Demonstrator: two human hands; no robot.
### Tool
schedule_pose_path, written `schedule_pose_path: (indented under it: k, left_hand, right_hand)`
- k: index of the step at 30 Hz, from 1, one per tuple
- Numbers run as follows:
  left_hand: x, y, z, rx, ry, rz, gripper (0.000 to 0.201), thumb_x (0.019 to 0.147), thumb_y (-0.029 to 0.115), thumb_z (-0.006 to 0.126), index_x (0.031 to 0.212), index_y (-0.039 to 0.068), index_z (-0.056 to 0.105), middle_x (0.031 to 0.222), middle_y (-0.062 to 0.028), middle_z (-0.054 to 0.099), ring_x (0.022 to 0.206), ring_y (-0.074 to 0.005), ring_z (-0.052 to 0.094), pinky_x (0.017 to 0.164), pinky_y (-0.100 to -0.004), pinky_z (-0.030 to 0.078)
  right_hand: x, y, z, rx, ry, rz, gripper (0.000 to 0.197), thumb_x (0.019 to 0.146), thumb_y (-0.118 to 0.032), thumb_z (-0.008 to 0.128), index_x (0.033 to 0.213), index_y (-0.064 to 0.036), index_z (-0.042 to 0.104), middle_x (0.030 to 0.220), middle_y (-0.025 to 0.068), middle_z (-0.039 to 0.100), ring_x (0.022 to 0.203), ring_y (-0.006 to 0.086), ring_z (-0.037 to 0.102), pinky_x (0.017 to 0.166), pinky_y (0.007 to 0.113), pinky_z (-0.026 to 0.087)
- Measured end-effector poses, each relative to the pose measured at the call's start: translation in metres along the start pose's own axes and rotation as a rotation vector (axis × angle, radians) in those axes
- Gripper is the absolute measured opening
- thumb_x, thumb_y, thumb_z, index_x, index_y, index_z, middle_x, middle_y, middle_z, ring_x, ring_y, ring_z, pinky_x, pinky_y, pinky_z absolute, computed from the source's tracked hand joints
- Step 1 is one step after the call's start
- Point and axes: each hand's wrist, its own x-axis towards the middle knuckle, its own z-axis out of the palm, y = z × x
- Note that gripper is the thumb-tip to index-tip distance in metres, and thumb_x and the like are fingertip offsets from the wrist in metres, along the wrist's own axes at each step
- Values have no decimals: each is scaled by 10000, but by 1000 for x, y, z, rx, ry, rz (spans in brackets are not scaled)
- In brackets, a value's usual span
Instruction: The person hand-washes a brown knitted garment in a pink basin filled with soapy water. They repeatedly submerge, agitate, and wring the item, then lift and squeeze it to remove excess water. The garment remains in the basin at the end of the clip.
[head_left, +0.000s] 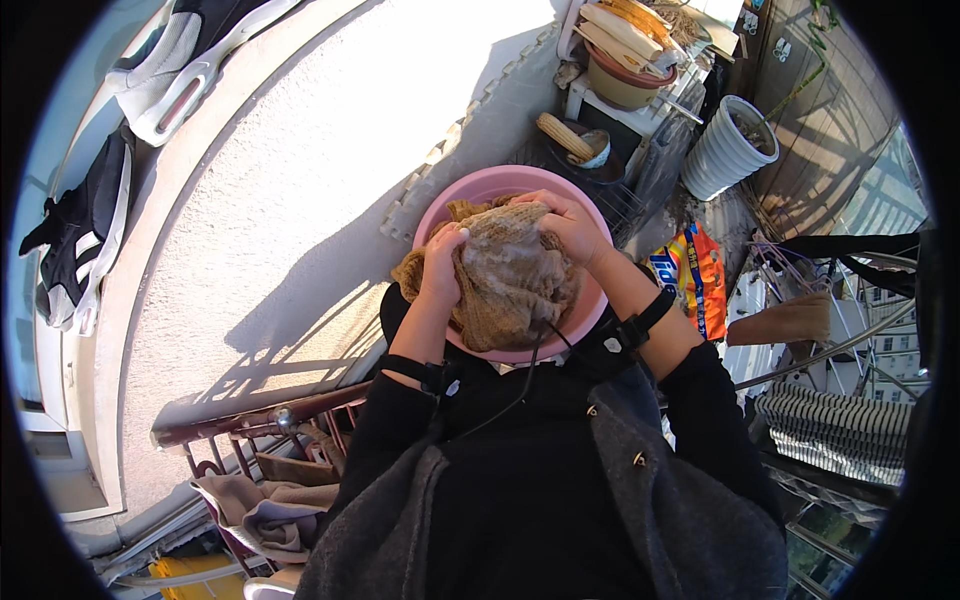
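A wet-looking brown knitted garment [510, 275] is bunched up in a pink basin [597, 310], with whitish suds on its upper part. My left hand [443, 262] grips the cloth at its left side, fingers curled into it. At the upper right of the bundle, my right hand [570, 222] is closed on another part of the same garment. Some of the cloth hangs over the basin's left rim. The basin sits close against my body, and what lies under the garment is hidden.
An orange detergent bag [690, 280] stands right of the basin. Beyond are a bowl with a corncob [566, 138], a pot of corn husks [625, 80] and a white ribbed planter [728, 150]. A dark red railing [250, 420] is at lower left; shoes [85, 225] lie on a ledge.
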Motion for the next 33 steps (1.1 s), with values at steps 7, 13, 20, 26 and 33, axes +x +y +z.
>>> schedule_pose_path:
  k: [7, 13, 20, 26, 33]
  left_hand:
    - [22, -37, -14, 111, 116, -90, 211, 942, 266, 596, 918, 56, 609, 827, -39, 625, 732, -142, 609, 660, -298, 498]
    - [21, -61, -20, 107, 268, -16, 248, 943, 247, 603, 772, 74, 555, 679, -2, 529, 574, -111, 495, 535, -289, 413]
    - [21, -58, -3, 287, 322, 35, 258, 948, 243, 588, 760, 74, 537, 667, 8, 508, 601, -107, 495, 551, -290, 405]
    - [6, -55, 13, 746, 1, 199, 250, 969, 227, 547, 802, 48, 596, 753, 19, 558, 673, -70, 505, 615, -255, 426]
    - [-1, -49, 17, 527, 6, -165, 301, 986, 243, 505, 1120, 3, 628, 1061, -106, 634, 965, -184, 600, 787, -319, 520]
  right_hand:
    - [-28, -10, 73, -445, 62, -439, 229, 728, -158, 660, 866, -65, 503, 959, 82, 569, 907, 275, 571, 806, 360, 442]
    - [-32, 19, 84, -720, 60, -430, 259, 676, -140, 664, 843, -101, 470, 850, 85, 508, 859, 306, 527, 737, 402, 365]
    - [-26, 47, 62, -762, 62, -351, 271, 665, -70, 654, 873, -84, 480, 871, 115, 514, 875, 336, 530, 762, 420, 397]
    - [-15, 66, 19, -721, 224, -227, 185, 726, -11, 585, 882, -47, 493, 922, 149, 572, 885, 348, 577, 785, 392, 470]
    - [-21, 41, -36, 772, 445, -53, 195, 779, 113, 422, 844, -50, 507, 1031, 150, 635, 1160, 318, 564, 1011, 446, 442]
